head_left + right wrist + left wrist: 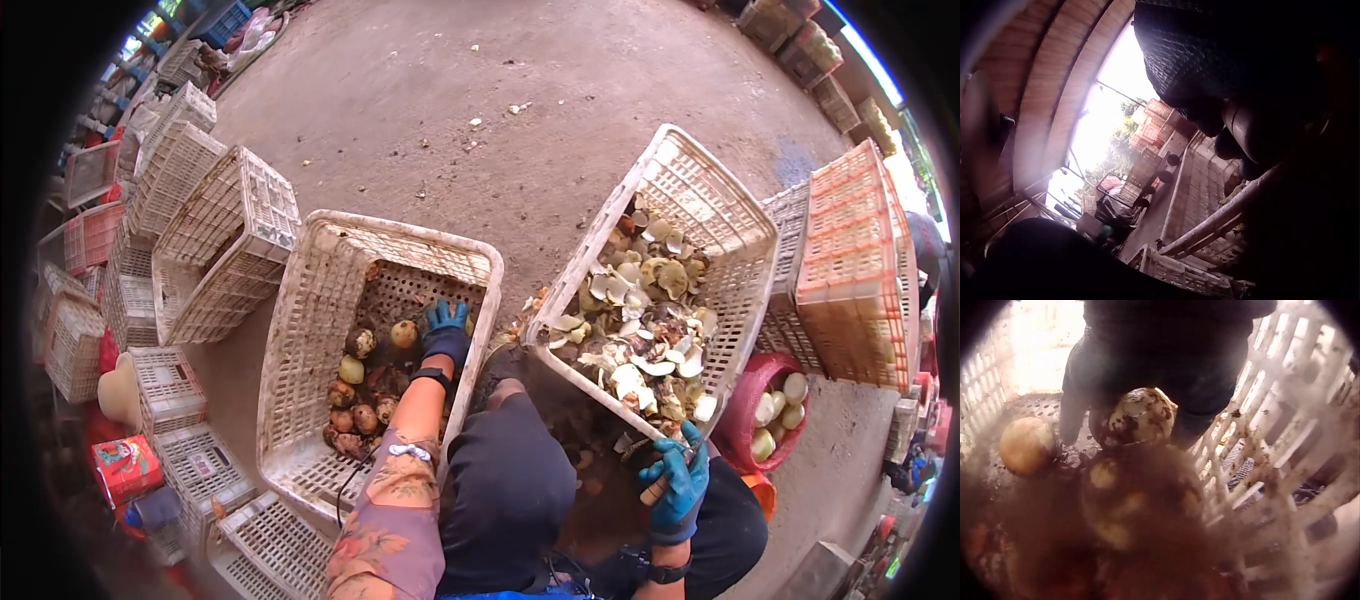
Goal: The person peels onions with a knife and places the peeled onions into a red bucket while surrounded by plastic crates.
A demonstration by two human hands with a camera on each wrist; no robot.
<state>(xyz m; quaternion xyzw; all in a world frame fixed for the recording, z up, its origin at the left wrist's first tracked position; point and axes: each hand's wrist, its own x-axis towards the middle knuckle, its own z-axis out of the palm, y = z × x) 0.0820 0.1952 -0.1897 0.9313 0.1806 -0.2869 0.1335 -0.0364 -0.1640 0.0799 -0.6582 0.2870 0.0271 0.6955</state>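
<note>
In the head view my left hand [445, 335], in a blue glove, reaches into the left crate [285, 340]. Its fingers lie around a round, pale, brown-blotched vegetable [1141, 415], seen between finger and thumb in the left wrist view. A smoother tan one [1027, 447] sits beside the fingers; several more brown-skinned vegetables [365, 418] lie towards the near end. My right hand [680, 485], also gloved, holds a tool by its wooden handle [654, 491], close to the near corner of the right crate [650, 150]. The tool's working end is hard to make out.
Pale peelings [640, 300] fill part of the right crate. To its right stand a red mesh bag [745, 395] with peeled pale vegetables and a stack of crates [850, 270]. More white crates [235, 240] line the left side. Concrete floor [400, 110] stretches ahead.
</note>
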